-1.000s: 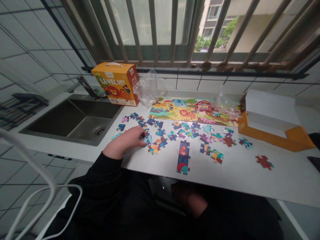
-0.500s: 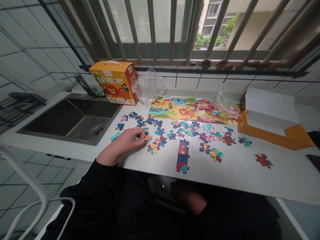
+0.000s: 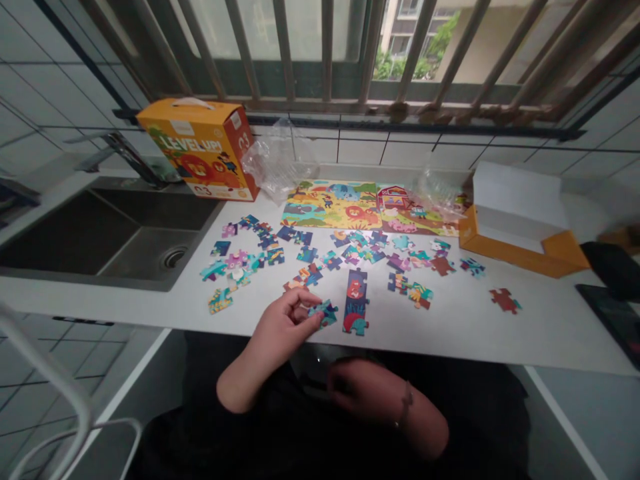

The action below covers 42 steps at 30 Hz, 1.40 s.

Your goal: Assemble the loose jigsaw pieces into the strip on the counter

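Left hand (image 3: pixel 283 327) over the near edge of the white table (image 3: pixel 480 333), fingers pinched on a blue-green puzzle piece (image 3: pixel 324 312), which is held just above the near edge. Just beside the piece, toward the right, lies a short strip of joined pieces (image 3: pixel 356 301), running from near edge toward the far one.

Right hand (image 3: pixel 363 390) low, below the table's near edge, in shadow over a dark lap; cannot tell whether it is open or closed, or whether it holds anything.

Loose puzzle pieces (image 3: pixel 310 257) scattered across the middle of the table. One reddish piece (image 3: pixel 505 300) lies apart toward the right. Two finished puzzle pictures (image 3: pixel 370 208) sit side by side by the far edge, crumpled clear plastic bags (image 3: pixel 280 160) near them. Orange puzzle box (image 3: pixel 200 148) stands at the far left, next to the sink (image 3: pixel 100 233). An open orange tray with white lid (image 3: pixel 520 223) lies at the far right.
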Available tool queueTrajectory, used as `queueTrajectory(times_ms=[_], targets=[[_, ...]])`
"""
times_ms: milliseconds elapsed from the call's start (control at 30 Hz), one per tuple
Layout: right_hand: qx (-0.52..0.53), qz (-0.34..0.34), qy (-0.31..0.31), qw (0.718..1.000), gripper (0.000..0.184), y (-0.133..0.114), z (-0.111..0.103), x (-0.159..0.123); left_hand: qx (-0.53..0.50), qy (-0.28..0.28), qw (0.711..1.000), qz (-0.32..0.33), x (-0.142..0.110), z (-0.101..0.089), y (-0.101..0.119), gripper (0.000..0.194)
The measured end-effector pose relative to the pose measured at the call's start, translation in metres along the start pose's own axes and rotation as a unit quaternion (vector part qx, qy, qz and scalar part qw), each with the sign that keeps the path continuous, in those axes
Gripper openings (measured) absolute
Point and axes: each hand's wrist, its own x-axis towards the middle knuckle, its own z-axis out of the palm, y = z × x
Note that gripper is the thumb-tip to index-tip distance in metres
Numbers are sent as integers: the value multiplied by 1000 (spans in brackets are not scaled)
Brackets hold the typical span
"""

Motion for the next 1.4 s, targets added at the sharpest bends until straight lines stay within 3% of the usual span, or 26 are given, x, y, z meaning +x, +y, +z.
queueTrajectory(times_ms=[67, 133, 200, 300, 500, 600, 667, 733, 800, 900, 1067, 1233, 1400], targets=[[27, -71, 52, 996, 10, 0, -2, -16, -57, -9, 998, -39, -6, 20, -7, 41], [32, -131, 200, 970, 19, -1, -3, -31, -100, -13, 993, -55, -10, 38, -9, 45], [-7, -140, 349, 927, 32, -1, -4, -41, -130, -8, 990, -51, -12, 54, -8, 47], [-71, -120, 428, 893, 42, 0, -5, -45, -153, -18, 987, -41, -14, 74, -5, 50], [-86, -108, 448, 883, 33, 10, -18, -44, -117, -58, 991, 7, -12, 88, -2, 44], [-91, -99, 453, 881, 32, 19, -27, -47, -30, -55, 991, 117, 2, 80, 7, 29], [-94, -86, 468, 875, 28, 24, -31, -48, 96, -30, 965, 241, 21, 73, 15, 25], [-94, -79, 472, 873, 25, 27, -31, -47, 239, -59, 921, 302, 47, 69, 20, 41], [-95, -81, 460, 879, 26, 28, -30, -45, 353, -92, 888, 279, 71, 67, 22, 53], [-106, -99, 438, 887, 30, 29, -34, -41, 444, -97, 863, 220, 94, 66, 19, 58], [-130, -116, 440, 881, 32, 30, -76, -18, 484, -55, 852, 194, 96, 50, 12, 53], [-160, -119, 371, 907, 37, 27, -135, 42, 505, -20, 842, 186, 91, 34, 1, 53], [-158, -138, 323, 923, 35, 22, -164, 115, 517, -3, 837, 178, 88, 25, -10, 57]])
